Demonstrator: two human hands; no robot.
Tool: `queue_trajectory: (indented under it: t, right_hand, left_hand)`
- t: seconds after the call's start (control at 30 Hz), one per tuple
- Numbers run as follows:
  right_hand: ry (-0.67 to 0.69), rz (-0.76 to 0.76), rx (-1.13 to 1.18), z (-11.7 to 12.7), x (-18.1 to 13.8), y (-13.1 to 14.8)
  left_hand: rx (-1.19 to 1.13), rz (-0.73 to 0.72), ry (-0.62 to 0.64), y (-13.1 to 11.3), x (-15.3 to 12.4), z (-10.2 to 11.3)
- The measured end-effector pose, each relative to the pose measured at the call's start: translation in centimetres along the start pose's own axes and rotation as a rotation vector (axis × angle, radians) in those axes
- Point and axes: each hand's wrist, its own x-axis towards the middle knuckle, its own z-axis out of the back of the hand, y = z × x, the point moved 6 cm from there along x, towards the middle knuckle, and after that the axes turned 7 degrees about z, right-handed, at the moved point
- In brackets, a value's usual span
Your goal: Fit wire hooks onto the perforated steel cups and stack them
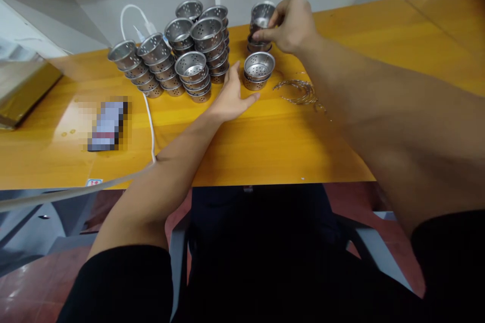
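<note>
Several stacks of small perforated metal cups stand on the yellow wooden table. My right hand is closed on the top perforated metal cup of a separate stack at the back, pinching its rim. In front of that stack sits a short stack of cups. My left hand lies flat on the table with its fingers stretched out, holding nothing, between the big group of stacks and the short stack. A loose tangle of thin wire pieces lies to the right of the short stack.
A white cable runs from a plug at the wall across the table and off its front edge. A blurred flat object lies at the left. A shiny gold-coloured box sits at the far left.
</note>
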Motion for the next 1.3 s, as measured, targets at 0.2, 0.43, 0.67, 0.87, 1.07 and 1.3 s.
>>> queue_trajectory:
  t: [0.2, 0.43, 0.67, 0.87, 1.07, 1.3]
  right_hand:
    - [-0.115, 0.255, 0.027, 3.4, -2.9, 2.6]
    - [-0.026, 0.511, 0.186, 2.5, -10.6, 3.3]
    - [-0.004, 0.506, 0.316, 0.4, -12.9, 2.7]
    - [-0.097, 0.401, 0.434, 3.2, -12.4, 0.9]
    - [0.231, 0.038, -0.125, 5.0, -11.0, -5.3]
    - [0.387, 0.145, -0.221, 1.6, -9.5, -7.3]
  left_hand:
    - [-0.046, -0.002, -0.066, 0.2, 0.4, 0.3]
    - [0.007, -0.209, -0.153, -5.7, -1.4, 3.7]
    - [0.06, -0.209, -0.029, -8.0, -2.4, 4.1]
    - [0.014, -0.206, -0.12, -7.1, -1.9, 4.8]
    - [-0.03, -0.148, -0.143, -6.0, -1.5, 5.3]
    - [-0.021, -0.287, -0.223, -4.0, -0.5, 5.2]
